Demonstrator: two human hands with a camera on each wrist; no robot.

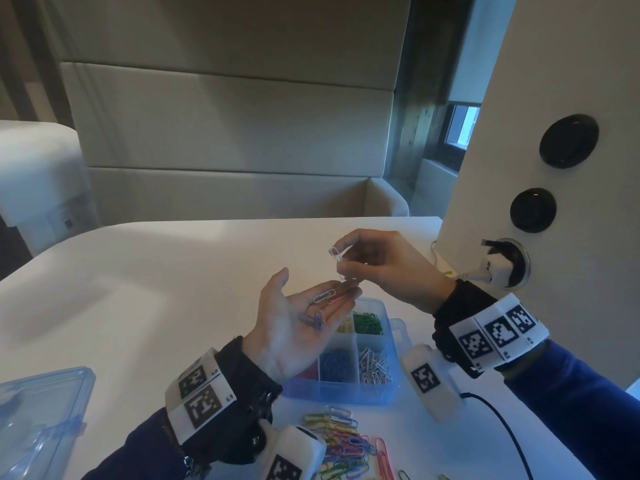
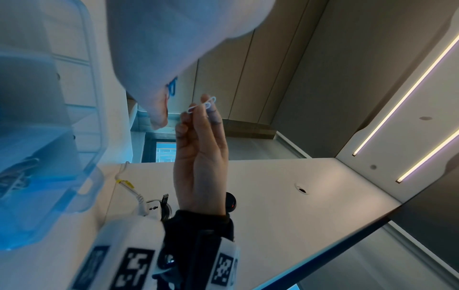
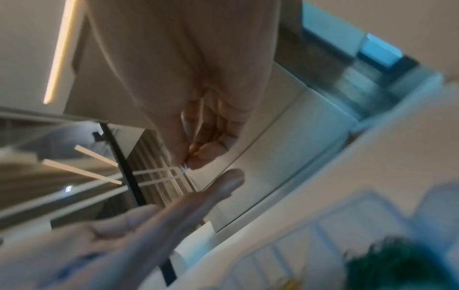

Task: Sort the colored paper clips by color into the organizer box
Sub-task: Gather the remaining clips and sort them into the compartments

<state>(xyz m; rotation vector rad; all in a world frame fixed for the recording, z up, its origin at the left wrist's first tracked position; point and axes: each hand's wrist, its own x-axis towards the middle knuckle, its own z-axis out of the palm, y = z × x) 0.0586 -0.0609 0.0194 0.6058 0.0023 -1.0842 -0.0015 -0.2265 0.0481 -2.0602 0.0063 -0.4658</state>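
My left hand (image 1: 302,308) lies flat, palm up, above the organizer box (image 1: 394,327). On it rest a white clip (image 1: 323,296), a pink clip (image 1: 338,299) and blue clips (image 1: 311,320). Just above its fingertips, my right hand (image 1: 343,255) pinches white paper clips (image 1: 334,252) between thumb and fingers; the left wrist view shows the same white paper clips (image 2: 201,105). The box holds green clips (image 1: 369,323), yellow clips (image 1: 344,328), blue clips (image 1: 334,365), white clips (image 1: 374,367) and red clips (image 1: 308,373) in separate compartments. A mixed pile of loose clips (image 1: 346,441) lies at the near edge.
A clear blue lid (image 1: 38,420) lies at the near left of the white table (image 1: 156,289). At the right stands a white pillar (image 1: 519,133) with a plugged charger (image 1: 498,268), and a black cable (image 1: 502,424) runs across the table. A padded bench is behind.
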